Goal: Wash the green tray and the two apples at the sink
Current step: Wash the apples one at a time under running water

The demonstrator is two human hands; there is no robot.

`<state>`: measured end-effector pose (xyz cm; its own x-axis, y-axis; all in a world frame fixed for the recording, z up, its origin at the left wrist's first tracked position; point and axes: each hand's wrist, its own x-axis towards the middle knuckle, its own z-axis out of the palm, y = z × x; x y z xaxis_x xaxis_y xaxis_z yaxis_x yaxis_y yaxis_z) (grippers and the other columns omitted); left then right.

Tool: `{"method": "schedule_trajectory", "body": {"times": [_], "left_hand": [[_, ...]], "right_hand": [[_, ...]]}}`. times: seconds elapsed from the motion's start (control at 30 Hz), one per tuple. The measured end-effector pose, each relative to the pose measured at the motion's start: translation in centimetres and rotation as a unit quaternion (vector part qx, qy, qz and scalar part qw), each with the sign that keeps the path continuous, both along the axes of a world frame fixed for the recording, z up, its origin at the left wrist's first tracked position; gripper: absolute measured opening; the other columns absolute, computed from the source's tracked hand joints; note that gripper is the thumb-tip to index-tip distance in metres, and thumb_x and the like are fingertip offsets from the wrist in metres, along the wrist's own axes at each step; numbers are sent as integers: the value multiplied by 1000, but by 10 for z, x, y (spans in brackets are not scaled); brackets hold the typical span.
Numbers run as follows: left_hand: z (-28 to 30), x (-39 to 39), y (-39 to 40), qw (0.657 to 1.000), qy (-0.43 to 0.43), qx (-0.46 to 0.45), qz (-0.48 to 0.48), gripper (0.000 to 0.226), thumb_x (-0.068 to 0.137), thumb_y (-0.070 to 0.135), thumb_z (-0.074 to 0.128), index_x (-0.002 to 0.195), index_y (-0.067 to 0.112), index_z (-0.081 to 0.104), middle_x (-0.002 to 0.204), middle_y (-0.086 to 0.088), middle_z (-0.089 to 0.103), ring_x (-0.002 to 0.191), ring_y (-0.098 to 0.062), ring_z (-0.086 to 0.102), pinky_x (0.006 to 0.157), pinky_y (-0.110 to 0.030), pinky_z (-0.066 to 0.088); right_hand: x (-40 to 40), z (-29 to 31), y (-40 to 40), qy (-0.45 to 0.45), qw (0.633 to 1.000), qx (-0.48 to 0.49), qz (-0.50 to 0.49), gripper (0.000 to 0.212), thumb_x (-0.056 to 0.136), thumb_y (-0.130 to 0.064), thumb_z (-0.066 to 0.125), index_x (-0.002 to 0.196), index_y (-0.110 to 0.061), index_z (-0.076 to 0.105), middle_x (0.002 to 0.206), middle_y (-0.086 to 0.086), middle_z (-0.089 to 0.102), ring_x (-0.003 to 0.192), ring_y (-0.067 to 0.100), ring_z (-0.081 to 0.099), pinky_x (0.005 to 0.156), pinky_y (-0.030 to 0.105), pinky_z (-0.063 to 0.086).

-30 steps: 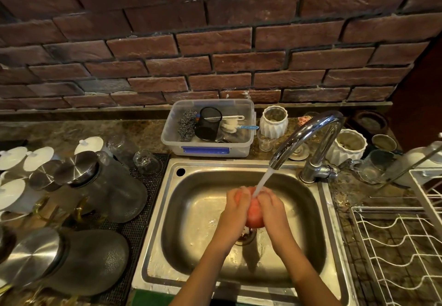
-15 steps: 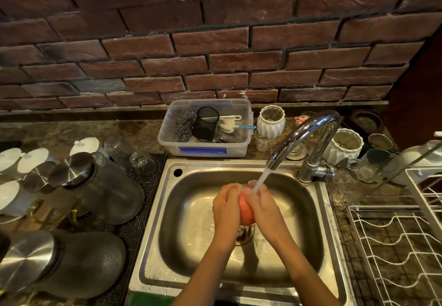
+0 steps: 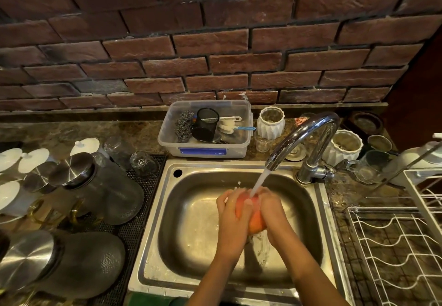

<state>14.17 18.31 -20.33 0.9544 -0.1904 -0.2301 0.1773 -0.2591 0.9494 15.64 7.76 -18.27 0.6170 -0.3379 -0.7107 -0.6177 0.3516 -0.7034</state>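
Green tray [image 3: 153, 299] edge showed at bottom, just in front of the sink [image 3: 186, 212]. Left hand [image 3: 233, 219] and right hand [image 3: 272, 212] both gripped one apple [image 3: 253, 219] over the basin, under the tap [image 3: 308, 138] stream. Versus 0.5 s ago, more apple showed between the palms and the hands sat slightly further right. Clear tub [image 3: 205, 147] behind had a blue label, text unreadable.

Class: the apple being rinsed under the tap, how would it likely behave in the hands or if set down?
Probably slippery: water runs over the apple, which both hands cup. Being round, it would likely roll in the sink. It looks firm, keeping its shape.
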Motion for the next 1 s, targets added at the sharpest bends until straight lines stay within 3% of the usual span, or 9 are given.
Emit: {"method": "schedule_trajectory", "body": {"times": [0.1, 0.2, 0.33, 0.47, 0.67, 0.77, 0.83, 0.93, 1.0], "left_hand": [[1, 8, 2, 998, -40, 21, -38, 24, 99, 42, 54, 120, 53, 53, 126, 20, 53, 112, -4, 58, 80, -19, 57], [6, 19, -5, 1000, -3, -18, 16, 16, 99, 37, 53, 107, 42, 66, 106, 16, 68, 100, -6, 65, 84, -28, 57], [18, 29, -13, 961, 173, -131, 172, 15, 93, 32, 59, 94, 25, 73, 92, -2, 73, 85, -17, 70, 60, -27, 55], [26, 29, -12, 925, 294, -181, 161, 32, 94, 41, 52, 106, 16, 68, 102, -15, 74, 92, -28, 72, 65, -32, 56], [23, 22, -5, 975, 171, -132, 53, 21, 97, 46, 53, 114, 43, 65, 115, 3, 68, 99, -13, 68, 66, -25, 57], [16, 22, -6, 988, 118, -94, 16, 18, 94, 38, 61, 108, 46, 68, 111, 9, 70, 101, -9, 68, 82, -31, 60], [16, 24, -10, 986, 135, -86, 55, 15, 93, 31, 62, 103, 36, 71, 108, 2, 70, 100, -16, 68, 79, -32, 58], [23, 36, -14, 955, 221, -103, 170, 17, 91, 29, 59, 101, 22, 71, 104, -10, 70, 98, -29, 66, 72, -33, 52], [28, 42, -14, 920, 304, -131, 209, 26, 89, 34, 57, 104, 15, 68, 104, -15, 69, 97, -32, 66, 75, -37, 53]], "right_hand": [[-2, 4, 1, 33, 998, 48, -18, 35, 101, -39, 41, 112, -15, 64, 111, 17, 67, 103, 34, 63, 97, 50, 51], [-11, 5, 5, -72, 997, 25, -14, 29, 102, -38, 42, 118, -22, 60, 119, 12, 64, 107, 26, 62, 97, 48, 52], [-28, -1, 11, -213, 971, -25, 106, 46, 97, -36, 54, 140, -45, 38, 125, -15, 53, 113, 6, 57, 91, 27, 54], [-28, -6, 17, -248, 957, -112, 102, 51, 96, -25, 59, 141, -36, 39, 129, -6, 50, 116, 9, 56, 93, 30, 55], [-10, -9, 14, -126, 989, -81, 20, 22, 100, -33, 49, 121, -29, 55, 113, 5, 63, 104, 23, 63, 92, 52, 54], [3, -6, 8, 28, 997, -58, 39, 25, 102, -32, 42, 117, -19, 58, 96, 12, 62, 87, 30, 63, 81, 49, 57], [1, -5, 6, 58, 993, -72, 74, 28, 103, -33, 42, 125, -19, 54, 93, 9, 60, 79, 27, 63, 67, 42, 57], [-20, -11, 9, -120, 980, -98, 125, 38, 101, -50, 38, 139, -48, 35, 120, -10, 54, 105, 11, 60, 86, 34, 56], [-32, -15, 11, -217, 958, -110, 150, 54, 92, -55, 45, 142, -53, 25, 131, -18, 43, 117, 3, 52, 99, 27, 48]]}}
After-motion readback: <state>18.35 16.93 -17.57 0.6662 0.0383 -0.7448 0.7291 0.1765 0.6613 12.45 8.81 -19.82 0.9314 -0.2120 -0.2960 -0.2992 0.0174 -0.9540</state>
